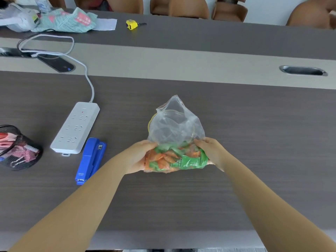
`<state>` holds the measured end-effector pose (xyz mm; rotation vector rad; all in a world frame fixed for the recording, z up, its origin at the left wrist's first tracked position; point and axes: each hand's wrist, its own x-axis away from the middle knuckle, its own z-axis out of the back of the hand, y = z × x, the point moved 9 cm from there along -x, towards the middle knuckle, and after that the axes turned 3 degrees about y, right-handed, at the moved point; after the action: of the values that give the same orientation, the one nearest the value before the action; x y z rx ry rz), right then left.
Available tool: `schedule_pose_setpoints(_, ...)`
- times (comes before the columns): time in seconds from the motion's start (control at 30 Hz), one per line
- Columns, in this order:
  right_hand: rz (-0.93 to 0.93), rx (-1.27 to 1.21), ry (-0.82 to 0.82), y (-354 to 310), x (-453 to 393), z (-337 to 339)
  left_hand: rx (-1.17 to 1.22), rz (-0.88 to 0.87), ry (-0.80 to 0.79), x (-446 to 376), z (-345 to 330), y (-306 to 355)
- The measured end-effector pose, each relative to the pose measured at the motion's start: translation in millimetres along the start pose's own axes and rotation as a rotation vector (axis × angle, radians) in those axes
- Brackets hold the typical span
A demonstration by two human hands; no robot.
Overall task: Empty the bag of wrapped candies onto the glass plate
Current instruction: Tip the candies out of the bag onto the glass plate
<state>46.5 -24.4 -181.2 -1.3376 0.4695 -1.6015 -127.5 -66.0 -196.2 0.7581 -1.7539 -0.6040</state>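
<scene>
A clear plastic bag (175, 124) stands at the table's middle, its lower part filled with orange and green wrapped candies (174, 158). My left hand (140, 157) grips the bag's left side and my right hand (209, 151) grips its right side, both at candy level. The bag's empty upper part rises to a peak. Behind and through it shows the glass plate (150, 122), with a yellow-edged rim at the left; most of the plate is hidden by the bag.
A white power strip (75, 127) with its cable and a blue stapler (91, 159) lie to the left. A black mesh holder (17, 148) with clips sits at the far left. A yellow tape measure (131, 24), cloths and brown chairs are at the back.
</scene>
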Motion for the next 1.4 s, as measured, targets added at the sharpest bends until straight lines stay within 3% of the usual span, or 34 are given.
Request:
schedule_pose_setpoints(0.1, -0.054, -0.125, -0.044, -3.2, 0.9, -1.6, 0.032, 0.017, -0.121, 4.7, -13.0, 7.4)
schedule_pose_setpoints(0.4, -0.121, -0.348, -0.182, -0.6, -1.4, -9.4, 0.059, 0.036, -0.124, 3.4, -8.9, 4.9)
schedule_pose_setpoints(0.57, -0.166, -0.321, -0.192, 2.7, -3.1, -6.2, 0.195, -0.027, -0.100, 4.2, -4.9, 18.6)
schedule_pose_setpoints(0.83, -0.106, -0.387, -0.344, -13.8, 11.2, -17.5, 0.203, -0.063, -0.041, 7.9, -2.0, 28.3)
schedule_pose_setpoints(1.17, 0.017, -0.472, -0.306, -32.8, 8.7, -3.7, 0.161, -0.160, 0.051, 4.5, 0.8, 45.4)
schedule_pose_setpoints(1.3, 0.077, -0.289, -0.140, -34.5, 4.2, 9.6, 0.186, -0.152, 0.092, -0.1, 1.7, 48.5)
schedule_pose_setpoints(1.4, 0.080, -0.239, -0.009, -33.4, -0.7, 22.1, 0.044, -0.076, 0.096, -2.0, -1.4, 43.9)
